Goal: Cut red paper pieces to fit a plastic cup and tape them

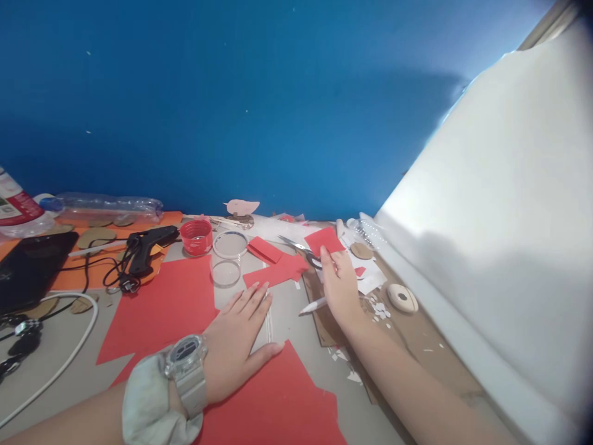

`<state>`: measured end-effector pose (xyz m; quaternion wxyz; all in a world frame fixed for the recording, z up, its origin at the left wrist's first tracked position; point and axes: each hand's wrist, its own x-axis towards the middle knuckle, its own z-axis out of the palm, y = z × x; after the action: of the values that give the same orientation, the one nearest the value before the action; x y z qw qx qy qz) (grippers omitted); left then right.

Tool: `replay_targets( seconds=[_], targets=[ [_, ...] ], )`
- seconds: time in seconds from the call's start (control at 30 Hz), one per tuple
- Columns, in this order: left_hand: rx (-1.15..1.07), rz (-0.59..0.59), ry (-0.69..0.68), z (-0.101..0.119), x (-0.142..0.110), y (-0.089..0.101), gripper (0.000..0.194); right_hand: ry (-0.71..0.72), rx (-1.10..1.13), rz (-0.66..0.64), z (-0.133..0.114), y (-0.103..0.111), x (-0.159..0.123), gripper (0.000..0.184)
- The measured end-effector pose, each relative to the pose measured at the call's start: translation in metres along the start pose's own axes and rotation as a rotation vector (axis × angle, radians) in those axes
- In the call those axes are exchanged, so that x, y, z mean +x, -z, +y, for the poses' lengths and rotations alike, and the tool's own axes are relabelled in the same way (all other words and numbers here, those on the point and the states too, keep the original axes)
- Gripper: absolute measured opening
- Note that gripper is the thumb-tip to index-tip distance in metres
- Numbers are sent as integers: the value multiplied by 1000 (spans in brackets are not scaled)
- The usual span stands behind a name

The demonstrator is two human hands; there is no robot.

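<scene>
My left hand point(238, 337) lies flat on the table, fingers stretched out, resting on red paper sheets point(162, 309); a grey watch sits on its wrist. My right hand point(340, 287) is further out, its fingers pinched on a small red paper square point(324, 240). Scissors point(301, 249) lie just left of that hand, and a white pen point(314, 305) pokes out beneath it. More red paper pieces point(273, 269) lie between the hands.
A clear plastic cup point(228, 256) and red lid point(196, 237) stand behind my left hand. A black glue gun point(146, 246) with cable, orange paper, a plastic bottle point(106, 205) and a black device lie left. White board point(500, 216) rises right, with cardboard and scraps below.
</scene>
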<state>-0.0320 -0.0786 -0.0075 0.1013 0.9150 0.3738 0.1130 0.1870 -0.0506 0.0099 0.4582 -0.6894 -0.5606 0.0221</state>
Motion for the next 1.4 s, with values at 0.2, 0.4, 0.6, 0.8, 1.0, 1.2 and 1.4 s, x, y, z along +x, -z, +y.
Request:
replay_targets(
  seconds=[0.2, 0.4, 0.6, 0.8, 1.0, 1.2, 1.4],
  targets=[
    [3, 35, -23, -1, 0, -1, 65, 98, -31, -40, -5, 0, -3, 34],
    [-222, 224, 1, 8, 1, 16, 48, 391, -185, -183, -16, 2, -10, 17],
    [-736, 189, 99, 1, -1, 17, 52, 690, -360, -221, -21, 4, -25, 11],
    [-1124, 185, 240, 4, 2, 20, 52, 818, -421, -175, -25, 6, -33, 14],
    [-1070, 173, 346, 4, 12, 21, 35, 779, -342, -193, -27, 2, -35, 15],
    [-879, 152, 214, 4, 6, 16, 31, 324, 89, -436, -36, 11, -24, 29],
    [-821, 216, 182, 2, 6, 14, 32, 253, 93, -695, -51, 13, -25, 22]
  ],
)
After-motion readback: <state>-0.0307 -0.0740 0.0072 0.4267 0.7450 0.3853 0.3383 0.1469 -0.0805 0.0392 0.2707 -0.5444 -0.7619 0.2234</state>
